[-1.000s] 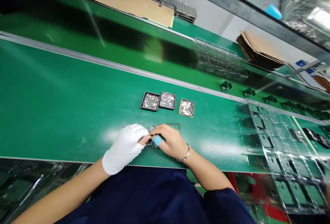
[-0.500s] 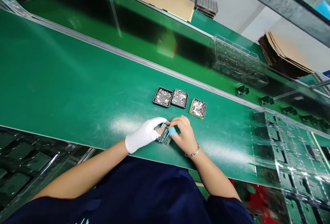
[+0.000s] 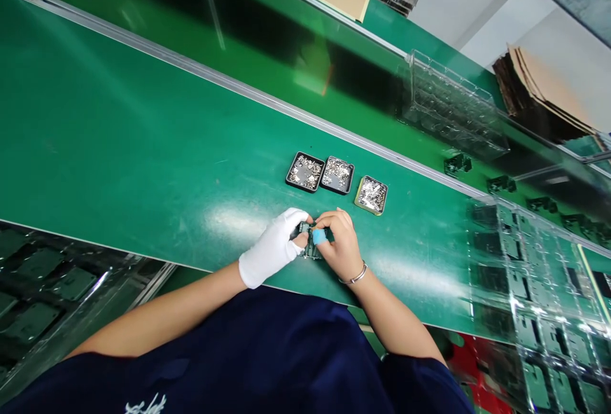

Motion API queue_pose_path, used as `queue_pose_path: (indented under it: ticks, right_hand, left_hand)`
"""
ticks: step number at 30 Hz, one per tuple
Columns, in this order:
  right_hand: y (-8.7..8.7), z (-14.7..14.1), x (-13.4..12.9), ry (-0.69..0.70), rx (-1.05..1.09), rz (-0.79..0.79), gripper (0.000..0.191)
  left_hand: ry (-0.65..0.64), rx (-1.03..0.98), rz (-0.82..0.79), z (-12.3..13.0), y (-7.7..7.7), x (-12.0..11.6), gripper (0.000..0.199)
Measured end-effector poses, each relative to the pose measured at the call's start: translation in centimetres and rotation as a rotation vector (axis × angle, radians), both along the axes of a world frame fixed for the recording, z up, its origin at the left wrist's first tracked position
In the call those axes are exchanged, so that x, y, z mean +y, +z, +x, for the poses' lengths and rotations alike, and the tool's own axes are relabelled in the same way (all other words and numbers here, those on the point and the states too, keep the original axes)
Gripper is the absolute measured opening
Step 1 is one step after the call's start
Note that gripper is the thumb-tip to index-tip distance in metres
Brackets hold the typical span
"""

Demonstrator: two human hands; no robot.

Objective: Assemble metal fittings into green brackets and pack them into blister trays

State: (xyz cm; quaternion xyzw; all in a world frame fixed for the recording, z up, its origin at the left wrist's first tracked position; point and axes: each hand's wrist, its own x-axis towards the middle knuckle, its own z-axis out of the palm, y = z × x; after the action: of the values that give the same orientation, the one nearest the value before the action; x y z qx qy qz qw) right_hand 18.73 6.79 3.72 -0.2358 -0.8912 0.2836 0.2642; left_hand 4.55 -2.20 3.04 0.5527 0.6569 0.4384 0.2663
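Note:
A small dark green plastic housing [image 3: 312,247] is held between my two hands, low over the green bench. My left hand [image 3: 277,245], in a white glove with bare fingertips showing, grips its left side. My right hand [image 3: 341,242], with blue tape on a finger, is closed at the housing's upper right; its fingertips are pinched together, and whatever small piece they may hold is hidden. Beyond my hands lie two dark square trays, the left tray [image 3: 287,180] and the middle tray [image 3: 352,180], and a yellowish tray [image 3: 357,201], all with small shiny metal parts.
Clear plastic blister trays [image 3: 520,287] with green housings stand at the right, and more housings [image 3: 38,299] sit in trays at lower left. A metal rail [image 3: 229,86] runs along the bench's back. Behind it are a clear tray stack [image 3: 449,102] and several loose housings [image 3: 457,164].
The view has shifted slightly. The housing has turned a little between my hands and looks more upright; both hands keep their hold around it.

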Motion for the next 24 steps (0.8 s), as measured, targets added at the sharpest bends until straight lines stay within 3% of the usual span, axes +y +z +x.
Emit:
queue_pose_path:
  ticks: [14, 16, 21, 24]
  right_hand:
    - [-0.3, 0.0, 0.0, 0.015, 0.036, 0.004, 0.005]
    - [-0.4, 0.0, 0.1, 0.026, 0.069, -0.083, 0.005]
    - [-1.0, 0.0, 0.5, 0.014, 0.181, -0.582, 0.007]
    - [-1.2, -0.1, 0.2, 0.015, 0.186, -0.599, 0.012]
  left_hand:
    - [0.003, -0.051, -0.021, 0.0, -0.2, 0.3, 0.012]
    - [0.013, -0.093, -0.04, 0.1, -0.2, 0.6, 0.012]
    - [0.048, -0.196, -0.098, 0.1, -0.1, 1.0, 0.013]
    - [0.084, -0.047, -0.072, 0.4, 0.1, 1.2, 0.02]
